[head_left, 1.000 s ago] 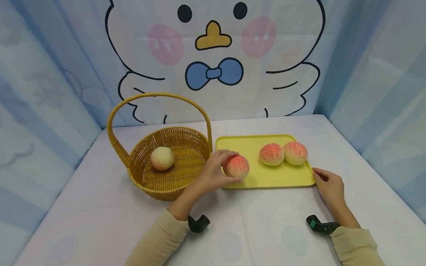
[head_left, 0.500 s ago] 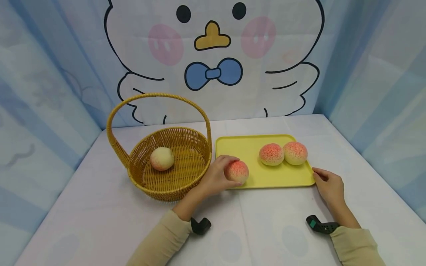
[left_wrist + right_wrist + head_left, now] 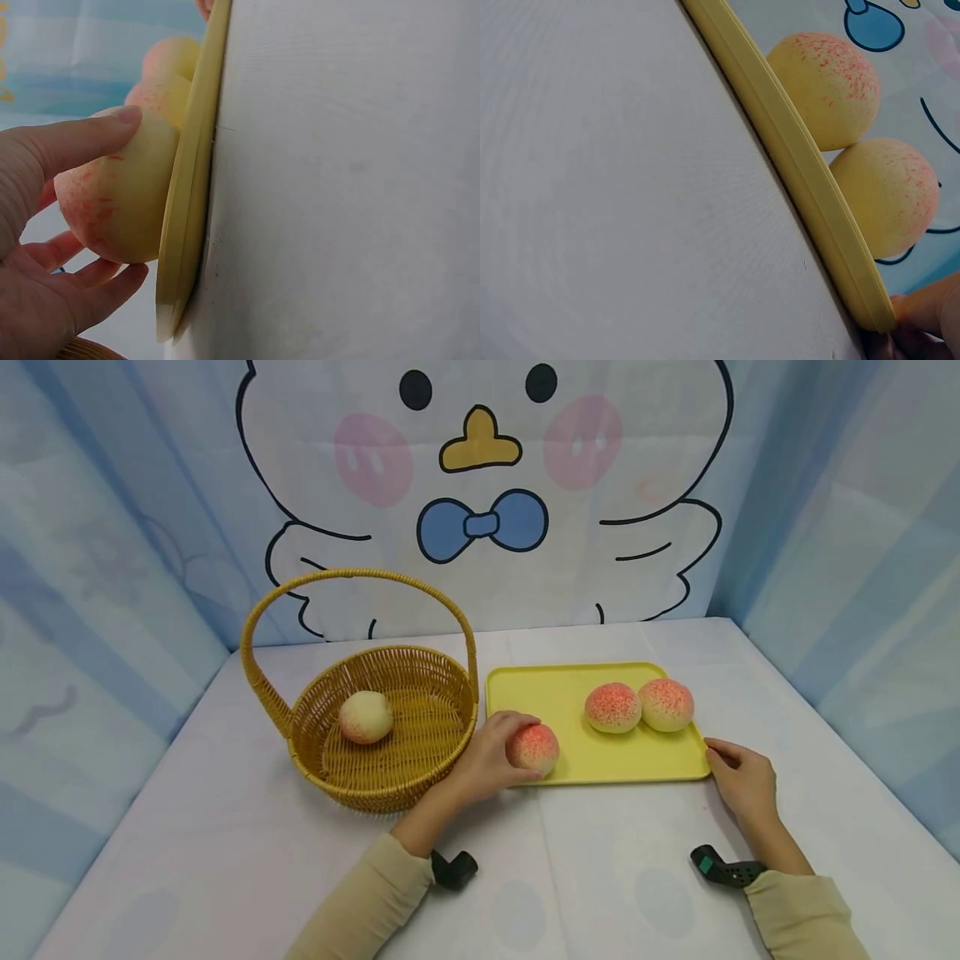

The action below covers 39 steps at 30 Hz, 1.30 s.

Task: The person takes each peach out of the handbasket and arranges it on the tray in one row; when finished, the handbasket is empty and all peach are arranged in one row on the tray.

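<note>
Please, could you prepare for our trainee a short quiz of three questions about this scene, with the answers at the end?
1. How many peaches are visible in all?
2. True or false: from the person's side, the basket stands to the left of the tray.
3. What does the left hand hold?
a) the basket
b) a peach
c) the tray

Key:
1. Four: one in the basket, one in the left hand, two side by side on the tray.
2. True.
3. b

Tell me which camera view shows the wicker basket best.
The head view: the basket shows almost whole, handle included. The left wrist view catches only a sliver at the bottom edge; the right wrist view shows none.
</note>
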### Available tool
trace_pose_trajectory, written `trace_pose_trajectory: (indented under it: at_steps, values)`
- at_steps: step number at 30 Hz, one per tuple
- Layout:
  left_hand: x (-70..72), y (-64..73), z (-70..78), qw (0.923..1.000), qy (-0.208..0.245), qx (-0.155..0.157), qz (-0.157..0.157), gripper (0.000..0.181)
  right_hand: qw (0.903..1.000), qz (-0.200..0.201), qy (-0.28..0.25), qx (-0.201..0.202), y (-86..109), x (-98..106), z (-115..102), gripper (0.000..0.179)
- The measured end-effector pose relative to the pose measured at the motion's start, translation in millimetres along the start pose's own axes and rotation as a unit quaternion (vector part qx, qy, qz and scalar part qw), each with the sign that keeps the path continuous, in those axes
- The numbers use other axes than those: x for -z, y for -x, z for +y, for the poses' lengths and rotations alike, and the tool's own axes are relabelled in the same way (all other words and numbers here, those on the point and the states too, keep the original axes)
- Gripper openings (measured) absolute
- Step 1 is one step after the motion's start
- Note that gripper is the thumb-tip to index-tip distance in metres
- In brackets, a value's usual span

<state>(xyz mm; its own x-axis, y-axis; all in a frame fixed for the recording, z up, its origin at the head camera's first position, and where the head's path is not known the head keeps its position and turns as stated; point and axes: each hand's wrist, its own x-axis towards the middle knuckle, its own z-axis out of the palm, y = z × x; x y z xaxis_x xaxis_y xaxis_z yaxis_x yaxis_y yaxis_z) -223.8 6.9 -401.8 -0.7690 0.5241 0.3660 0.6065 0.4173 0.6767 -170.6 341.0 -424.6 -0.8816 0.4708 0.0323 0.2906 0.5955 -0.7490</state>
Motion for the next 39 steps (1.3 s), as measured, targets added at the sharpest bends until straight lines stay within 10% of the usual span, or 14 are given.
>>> trace_pose_trajectory:
  at_steps: [20,39]
  values:
    - [3.6,1.1,8.2,0.9997,0.004,0.022,-0.006,0.057,0.9999,-0.008,0.0,-0.014,0.0,0,4,0.038]
    - [-4.0,-28.4,6.6,0.9947,0.023,0.1,0.001,0.055,0.9999,-0.005,-0.006,-0.01,-0.8,-1,2,0.038]
